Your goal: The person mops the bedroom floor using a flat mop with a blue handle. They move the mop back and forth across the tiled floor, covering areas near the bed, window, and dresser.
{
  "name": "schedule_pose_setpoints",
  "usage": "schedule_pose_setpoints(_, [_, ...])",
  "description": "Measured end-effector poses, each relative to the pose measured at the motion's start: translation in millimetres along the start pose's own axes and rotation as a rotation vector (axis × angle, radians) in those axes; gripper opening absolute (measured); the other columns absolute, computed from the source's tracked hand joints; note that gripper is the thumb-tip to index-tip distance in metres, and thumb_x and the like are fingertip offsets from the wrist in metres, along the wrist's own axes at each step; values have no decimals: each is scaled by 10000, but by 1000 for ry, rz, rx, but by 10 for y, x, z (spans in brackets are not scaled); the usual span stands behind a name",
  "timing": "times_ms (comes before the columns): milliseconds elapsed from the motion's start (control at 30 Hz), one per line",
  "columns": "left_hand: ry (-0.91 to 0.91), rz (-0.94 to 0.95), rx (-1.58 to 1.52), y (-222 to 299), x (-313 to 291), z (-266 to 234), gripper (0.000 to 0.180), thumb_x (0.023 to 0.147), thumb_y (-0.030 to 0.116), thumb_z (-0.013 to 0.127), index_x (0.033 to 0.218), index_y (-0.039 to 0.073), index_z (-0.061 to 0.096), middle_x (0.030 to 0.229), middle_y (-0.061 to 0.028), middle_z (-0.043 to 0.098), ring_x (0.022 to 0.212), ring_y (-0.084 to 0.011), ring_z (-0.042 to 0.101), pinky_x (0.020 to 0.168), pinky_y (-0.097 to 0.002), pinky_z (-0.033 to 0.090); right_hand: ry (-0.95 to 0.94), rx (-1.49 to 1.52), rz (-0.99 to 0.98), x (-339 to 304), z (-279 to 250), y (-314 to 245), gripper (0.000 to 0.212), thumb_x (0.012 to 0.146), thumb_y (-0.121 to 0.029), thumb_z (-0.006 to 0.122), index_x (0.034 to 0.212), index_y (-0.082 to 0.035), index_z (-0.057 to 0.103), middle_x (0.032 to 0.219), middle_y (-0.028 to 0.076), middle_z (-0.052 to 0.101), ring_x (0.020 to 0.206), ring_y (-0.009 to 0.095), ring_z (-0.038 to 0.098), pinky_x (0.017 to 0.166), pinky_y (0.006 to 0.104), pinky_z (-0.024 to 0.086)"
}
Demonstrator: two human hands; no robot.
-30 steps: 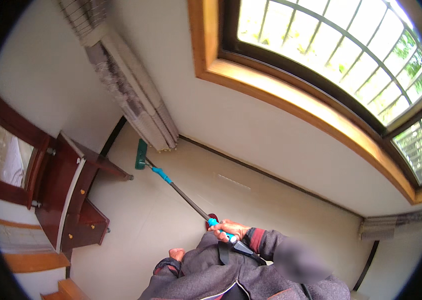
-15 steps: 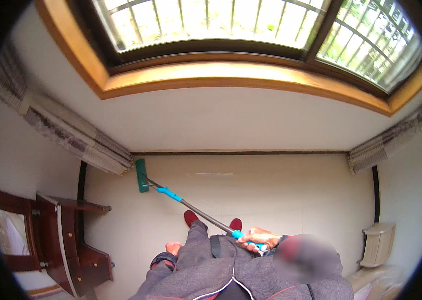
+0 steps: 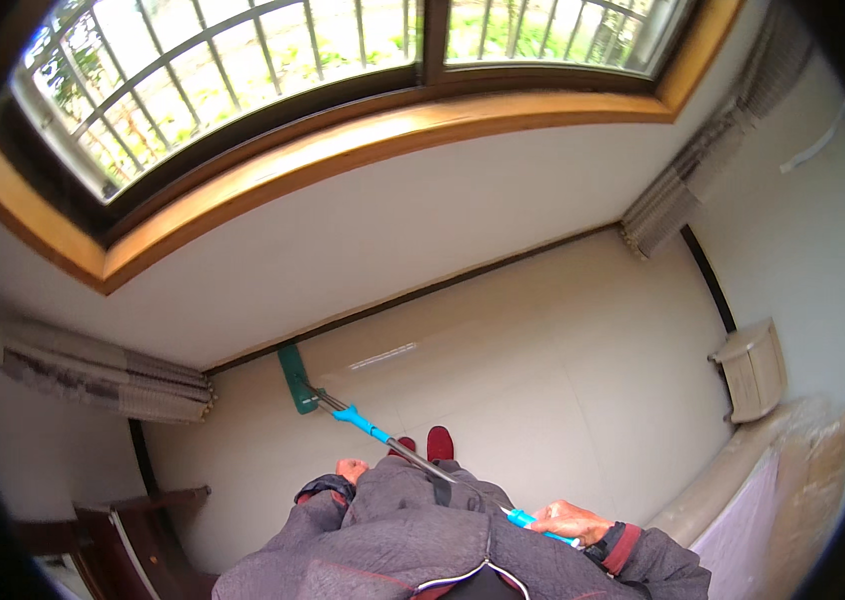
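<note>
My right hand [image 3: 571, 522] is closed round the blue grip at the upper end of a sponge mop [image 3: 413, 457], beside my right hip. The mop's grey pole slants down to the left past my front. Its long green head [image 3: 296, 380] lies on the floor, its far end close to the foot of the wall below the window. My left hand [image 3: 351, 469] hangs by my left thigh, apart from the mop. Its fingers are hidden from above.
A patterned curtain [image 3: 108, 370] hangs at the left, another [image 3: 678, 195] at the far right. A dark red wooden cabinet [image 3: 133, 535] stands at lower left. To the right are a beige cabinet [image 3: 751, 370] and a plastic-wrapped mattress-like slab [image 3: 793, 480]. My red shoes [image 3: 440, 444] are on the tiles.
My view has turned to the right. The mop head has shifted from beside the left curtain to a place further right along the wall. My right hand still grips the pole.
</note>
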State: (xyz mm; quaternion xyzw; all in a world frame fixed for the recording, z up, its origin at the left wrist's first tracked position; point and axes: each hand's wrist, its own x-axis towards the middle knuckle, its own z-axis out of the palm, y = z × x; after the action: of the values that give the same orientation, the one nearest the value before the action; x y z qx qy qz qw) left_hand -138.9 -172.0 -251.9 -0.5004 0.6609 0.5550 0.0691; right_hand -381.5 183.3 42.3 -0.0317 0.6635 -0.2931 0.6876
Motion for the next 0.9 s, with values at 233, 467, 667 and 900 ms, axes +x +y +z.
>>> schedule_pose_setpoints(233, [-271, -116, -62, 471, 338, -15, 245, 755, 163, 529, 744, -60, 631, 676, -135, 639, 623, -210, 614, 593, -322, 496, -76, 283, 113, -266, 490, 32, 193, 845, -216, 587, 781, -35, 566, 615, -32, 484, 481, 23, 442, 397, 170, 353])
schedule_pose_setpoints(467, [-242, -225, -124, 307, 311, -101, 253, 739, 169, 612, 760, -82, 620, 715, -147, 643, 650, -214, 624, 593, -321, 503, -275, 665, 134, -354, 724, -118, 200, 881, -162, 538, 776, 0, 486, 601, -19, 463, 434, 22, 420, 321, 172, 318])
schedule_pose_setpoints(667, [-387, 80, 98, -25, 344, -15, 283, 726, 194, 638, 838, -66, 648, 784, -160, 653, 712, -226, 620, 663, -334, 481, -359, 837, 191, -341, 864, -71, 171, 876, -141, 535, 762, -36, 462, 580, -31, 431, 407, 23, 411, 295, 170, 305])
schedule_pose_setpoints(900, [-591, 526, 708, 165, 376, 173, 269, 767, 293, 583, 861, 54, 661, 854, -155, 650, 781, -280, 614, 713, -385, 469, -402, 1037, 119, -317, 996, 414, 146, 889, -142, 502, 798, -37, 456, 630, -32, 440, 417, 17, 388, 300, 157, 300])
